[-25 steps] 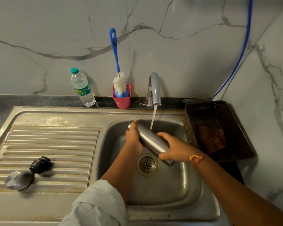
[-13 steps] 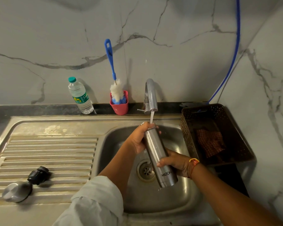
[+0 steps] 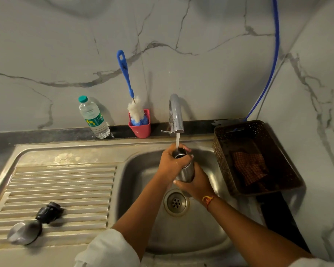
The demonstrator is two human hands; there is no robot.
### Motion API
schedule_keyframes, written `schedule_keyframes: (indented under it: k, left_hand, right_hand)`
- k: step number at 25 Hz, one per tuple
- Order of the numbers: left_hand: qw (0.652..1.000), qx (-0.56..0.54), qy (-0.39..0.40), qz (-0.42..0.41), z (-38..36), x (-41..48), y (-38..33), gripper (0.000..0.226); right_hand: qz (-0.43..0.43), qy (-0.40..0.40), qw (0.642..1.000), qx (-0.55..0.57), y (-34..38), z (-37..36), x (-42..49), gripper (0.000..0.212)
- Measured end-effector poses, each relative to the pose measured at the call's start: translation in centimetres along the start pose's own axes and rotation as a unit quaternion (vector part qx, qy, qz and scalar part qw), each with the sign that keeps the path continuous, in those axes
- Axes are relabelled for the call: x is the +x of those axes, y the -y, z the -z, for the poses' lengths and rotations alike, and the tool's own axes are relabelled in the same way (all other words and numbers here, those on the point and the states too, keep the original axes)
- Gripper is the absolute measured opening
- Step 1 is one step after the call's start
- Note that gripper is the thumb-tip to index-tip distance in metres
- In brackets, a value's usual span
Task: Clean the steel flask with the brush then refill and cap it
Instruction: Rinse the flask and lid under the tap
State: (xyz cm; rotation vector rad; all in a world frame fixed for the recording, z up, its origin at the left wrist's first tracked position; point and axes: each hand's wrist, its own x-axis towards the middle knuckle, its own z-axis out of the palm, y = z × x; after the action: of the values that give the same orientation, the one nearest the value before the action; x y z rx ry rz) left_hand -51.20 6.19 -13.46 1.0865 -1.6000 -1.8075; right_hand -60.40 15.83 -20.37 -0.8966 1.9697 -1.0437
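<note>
Home kitchen was indicated: steel sink [image 3: 69, 155] with drainboard, tap [image 3: 175, 114], marble-look backsplash [image 3: 201, 70], bottle brush [image 3: 132, 97].

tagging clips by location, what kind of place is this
Likely a home kitchen: a stainless steel sink with ribbed drainboard, a curved chrome tap running water, and a blue-handled bottle brush.

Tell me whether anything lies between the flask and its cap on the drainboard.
Nothing visible. The left hand and right hand hold the flask under the tap; only ribbed drainboard separates it from the black stopper and steel cap.
</note>
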Motion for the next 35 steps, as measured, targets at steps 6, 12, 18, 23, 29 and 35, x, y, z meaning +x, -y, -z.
schedule_keyframes:
  k: [6, 12, 18, 23, 29, 35]
  left_hand:
    - [0.999, -0.031, 0.022, 0.005, 1.4, -0.1, -0.2, 0.021]
    - [0.994, -0.087, 0.034, 0.065, 2.0, 0.9, -0.5, 0.031]
    - [0.984, -0.154, 0.04, 0.078, 2.3, 1.1, -0.9, 0.04]
    - [0.991, -0.096, -0.006, 0.097, 2.8, 2.0, -0.9, 0.038]
    - [0.976, -0.132, -0.121, 0.123, 3.2, 4.3, -0.5, 0.038]
    - [0.976, -0.11, -0.107, 0.154, 3.2, 6.9, -1.3, 0.042]
  right_hand:
    - [0.036, 0.0, 0.999, -0.016, 0.8, -0.6, 1.7, 0.068]
    - [0.027, 0.046, 0.999, 0.0, 0.6, -0.6, 2.7, 0.088]
    - [0.012, 0.05, 0.999, -0.003, 0.9, -0.7, 3.5, 0.094]
    - [0.002, -0.001, 1.0, -0.014, 1.6, -1.1, 3.3, 0.078]
    - [-0.004, 0.0, 1.0, -0.025, 1.4, -0.8, 3.2, 0.082]
    - [-0.01, -0.022, 1.0, -0.019, 1.4, -1.2, 2.7, 0.074]
